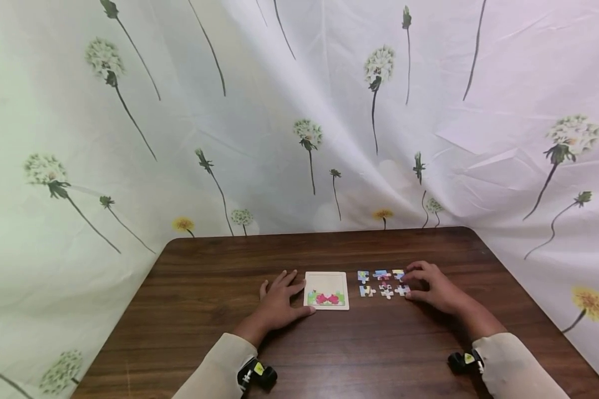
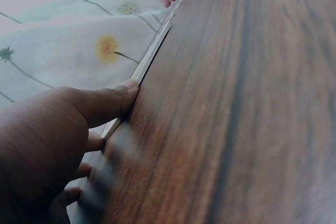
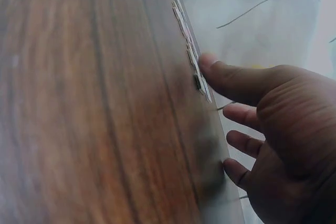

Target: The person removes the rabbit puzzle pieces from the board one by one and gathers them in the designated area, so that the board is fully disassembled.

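A square puzzle board (image 1: 325, 281) with a pale frame and a printed strip of pink and green lies flat on the table. At its left side my left hand (image 1: 278, 305) spreads its fingers, with thumb and forefinger touching the edge. To the board's right are loose jigsaw pieces (image 1: 381, 274) in two rows of three. My right hand (image 1: 438, 287) rests at their right end, fingers near the upper right piece (image 1: 398, 274) and thumb at the lower right piece (image 1: 402, 290). From the right wrist, the thumb (image 3: 226, 74) meets the row's side, other fingers loosely bent.
The dark wooden table (image 1: 329, 354) reaches back to a hanging cloth (image 1: 259, 183) printed with dandelions. Small black cameras (image 1: 263, 377) sit on both wrists, below pale sleeves.
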{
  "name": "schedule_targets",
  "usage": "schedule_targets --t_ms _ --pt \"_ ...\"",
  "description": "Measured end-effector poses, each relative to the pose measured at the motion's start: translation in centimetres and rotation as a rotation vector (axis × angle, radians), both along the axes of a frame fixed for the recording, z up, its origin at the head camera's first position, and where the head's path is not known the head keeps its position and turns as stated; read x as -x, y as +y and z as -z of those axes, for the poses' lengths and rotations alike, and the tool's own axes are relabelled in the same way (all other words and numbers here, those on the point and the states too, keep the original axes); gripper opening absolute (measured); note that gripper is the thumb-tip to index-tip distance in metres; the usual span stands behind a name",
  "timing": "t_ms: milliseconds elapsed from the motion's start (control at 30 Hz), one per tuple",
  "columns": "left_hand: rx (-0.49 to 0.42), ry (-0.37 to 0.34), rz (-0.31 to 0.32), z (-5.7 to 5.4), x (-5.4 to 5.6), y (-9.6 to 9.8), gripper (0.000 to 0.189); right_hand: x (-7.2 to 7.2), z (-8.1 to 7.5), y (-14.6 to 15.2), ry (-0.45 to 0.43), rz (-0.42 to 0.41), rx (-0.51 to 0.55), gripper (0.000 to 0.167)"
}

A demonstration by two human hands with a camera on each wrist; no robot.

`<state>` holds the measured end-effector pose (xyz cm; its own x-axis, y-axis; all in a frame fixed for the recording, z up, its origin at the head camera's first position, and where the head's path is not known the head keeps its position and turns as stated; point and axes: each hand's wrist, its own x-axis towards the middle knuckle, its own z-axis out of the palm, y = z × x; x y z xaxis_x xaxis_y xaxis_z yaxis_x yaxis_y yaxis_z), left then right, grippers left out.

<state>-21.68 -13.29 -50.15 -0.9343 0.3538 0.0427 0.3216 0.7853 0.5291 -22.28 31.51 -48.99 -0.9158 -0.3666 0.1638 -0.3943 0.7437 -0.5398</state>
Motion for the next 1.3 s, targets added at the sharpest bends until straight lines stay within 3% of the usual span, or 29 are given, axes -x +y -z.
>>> schedule_targets --t_ms 367,700,933,1300 --pt "0.003 -0.005 0.001 0.0 0.0 0.0 0.079 0.7 -1.2 -1.4 -0.008 0.008 0.025 0.034" --pt "-0.005 -0.01 0.002 -0.2 -0.1 -0.1 0.08 1.9 -2.0 -3.9 0.004 -0.062 0.045 0.033" --pt "-0.009 -0.005 0.006 -0.4 -0.1 0.0 0.08 2.8 -2.3 -5.5 -0.062 -0.099 0.077 0.038" --pt "-0.015 0.0 0.016 -0.3 -0.1 0.0 0.08 3.7 -2.8 -8.6 -0.086 -0.14 0.116 0.037"
